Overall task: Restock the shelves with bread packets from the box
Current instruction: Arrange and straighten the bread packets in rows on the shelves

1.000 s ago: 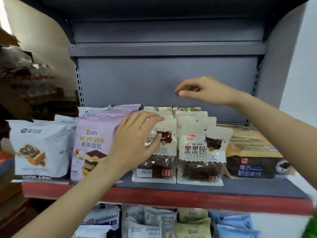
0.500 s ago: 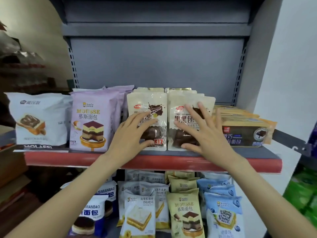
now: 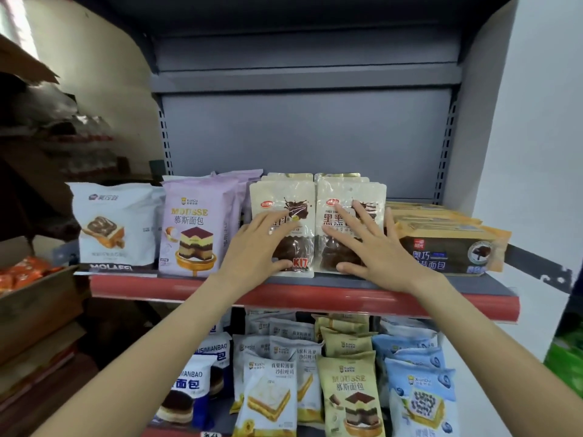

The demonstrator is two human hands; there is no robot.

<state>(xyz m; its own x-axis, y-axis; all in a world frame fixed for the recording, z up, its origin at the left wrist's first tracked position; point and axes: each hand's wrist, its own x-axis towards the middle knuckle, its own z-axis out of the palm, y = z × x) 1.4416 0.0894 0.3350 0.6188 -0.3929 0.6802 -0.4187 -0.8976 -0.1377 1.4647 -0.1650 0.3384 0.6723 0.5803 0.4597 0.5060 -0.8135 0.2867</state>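
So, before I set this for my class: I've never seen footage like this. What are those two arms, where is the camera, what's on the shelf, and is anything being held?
There is no machine here. A person wears one wide-angle camera on the head, looking forward and down, so the arms are their own. The left hand and right hand lie flat, fingers spread, against two cream chocolate bread packets standing side by side on the grey shelf with a red front edge. They press or straighten the packets; nothing is gripped. Left of those stand a lilac mousse bread packet and a white sliced bread packet; right lie flat yellow and black bread packets. More packets fill the shelf below.
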